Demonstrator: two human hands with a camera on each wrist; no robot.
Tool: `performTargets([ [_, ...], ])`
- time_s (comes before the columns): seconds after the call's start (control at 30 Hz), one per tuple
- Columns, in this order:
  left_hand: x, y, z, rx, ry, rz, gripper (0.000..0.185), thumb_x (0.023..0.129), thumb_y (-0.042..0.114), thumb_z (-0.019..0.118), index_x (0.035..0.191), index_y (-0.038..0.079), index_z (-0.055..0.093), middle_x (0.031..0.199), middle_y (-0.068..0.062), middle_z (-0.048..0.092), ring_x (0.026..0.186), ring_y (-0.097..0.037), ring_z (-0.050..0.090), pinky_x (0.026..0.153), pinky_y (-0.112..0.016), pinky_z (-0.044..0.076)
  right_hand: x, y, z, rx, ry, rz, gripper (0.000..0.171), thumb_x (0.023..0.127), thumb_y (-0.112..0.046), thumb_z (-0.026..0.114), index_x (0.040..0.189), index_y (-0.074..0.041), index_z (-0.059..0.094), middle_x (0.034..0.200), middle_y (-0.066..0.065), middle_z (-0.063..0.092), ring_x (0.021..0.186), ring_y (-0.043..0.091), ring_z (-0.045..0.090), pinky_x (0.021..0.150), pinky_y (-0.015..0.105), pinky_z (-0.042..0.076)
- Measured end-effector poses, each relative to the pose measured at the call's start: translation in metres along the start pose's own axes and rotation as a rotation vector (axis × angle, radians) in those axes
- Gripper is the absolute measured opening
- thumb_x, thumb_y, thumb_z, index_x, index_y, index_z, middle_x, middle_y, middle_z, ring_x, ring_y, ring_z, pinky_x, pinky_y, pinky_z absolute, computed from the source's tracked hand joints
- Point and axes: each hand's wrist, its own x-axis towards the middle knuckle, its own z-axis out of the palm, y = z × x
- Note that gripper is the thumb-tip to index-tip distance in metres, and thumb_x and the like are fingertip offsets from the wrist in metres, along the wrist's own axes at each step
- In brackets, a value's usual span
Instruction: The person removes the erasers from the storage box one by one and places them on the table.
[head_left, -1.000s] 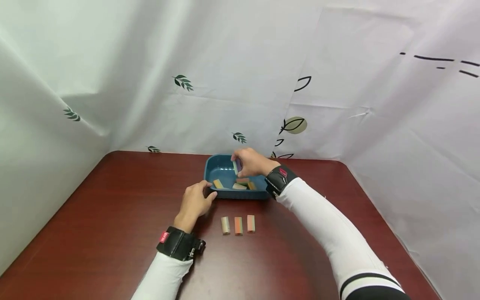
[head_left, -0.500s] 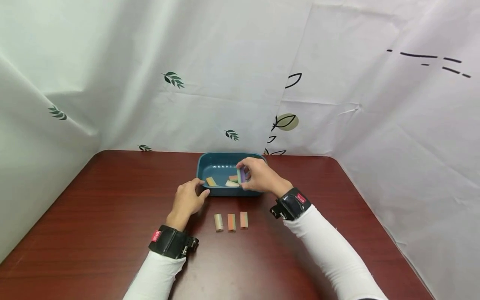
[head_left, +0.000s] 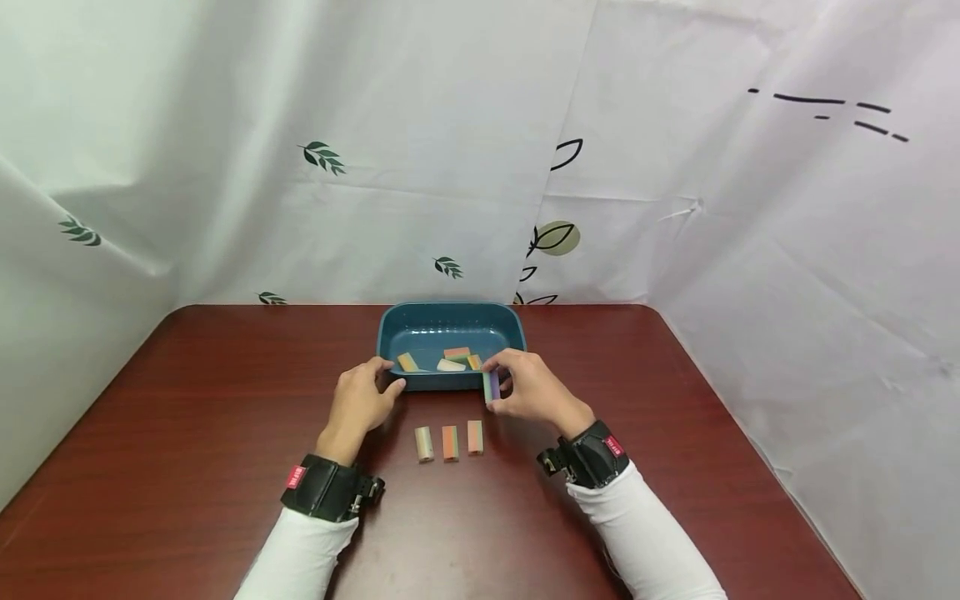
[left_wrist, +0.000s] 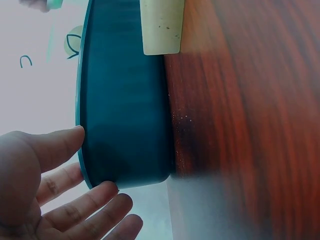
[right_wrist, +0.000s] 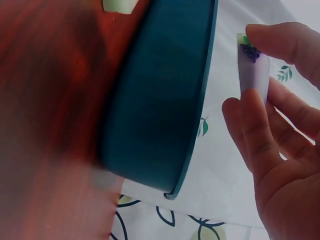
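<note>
The person's right hand (head_left: 534,392) pinches a small purple-and-green block (head_left: 491,386) between thumb and fingertips, holding it upright just in front of the near right corner of the blue tray (head_left: 390,329), above the table (head_left: 187,433) and not resting on it. From the right wrist view the block (right_wrist: 252,70) stands clear of the tray's rim (right_wrist: 200,115), with the thumb on its top end and the fingers (right_wrist: 250,125) pressed against its side. The left hand (head_left: 358,402) sits at the tray's near left corner, fingers lightly bent, thumb and fingertips touching the wall; the left wrist view shows the fingers (left_wrist: 75,140) spread loosely against the tray's side (left_wrist: 125,100) without closing round it. Inside the tray lie four more blocks: a yellowish one (head_left: 407,362) to the left, a pale one (head_left: 451,365) in the middle, an orange-topped one (head_left: 457,353) behind it and a small orange-and-green one (head_left: 474,361) to its right. On the table in front of the tray, between the two hands, three blocks stand in a neat row, close but not touching: a tan one (head_left: 424,443), an orange one (head_left: 450,442) and an orange-and-green one (head_left: 475,437). The held block hangs just beyond the right end of that row. White leaf-print sheets (head_left: 450,150) hang behind and beside the table.
</note>
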Motion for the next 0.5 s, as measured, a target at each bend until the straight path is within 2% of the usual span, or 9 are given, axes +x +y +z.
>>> performTargets([
  [0.3, -0.0010, 0.0000, -0.0024, -0.010, -0.027, -0.014, 0.041, 0.094, 0.023, 0.065, 0.130, 0.003, 0.059, 0.126, -0.023, 0.058, 0.118, -0.043, 0.049, 0.096, -0.056, 0.042, -0.0085, 0.0002, 0.0059, 0.023, -0.058, 0.054, 0.043, 0.071, -0.003, 0.085, 0.108, 0.000, 0.063, 0.096, 0.007, 0.060, 0.076, 0.015, 0.066, 0.066, 0.023, 0.056],
  [0.5, -0.0011, 0.0025, -0.0039, -0.006, -0.036, -0.016, 0.042, 0.095, 0.023, 0.064, 0.131, 0.003, 0.058, 0.130, -0.024, 0.056, 0.122, -0.044, 0.047, 0.098, -0.056, 0.040, -0.0097, -0.0040, 0.0065, -0.047, -0.122, 0.141, 0.045, 0.070, -0.006, 0.087, 0.109, 0.000, 0.065, 0.096, 0.005, 0.059, 0.076, 0.016, 0.064, 0.065, 0.024, 0.054],
])
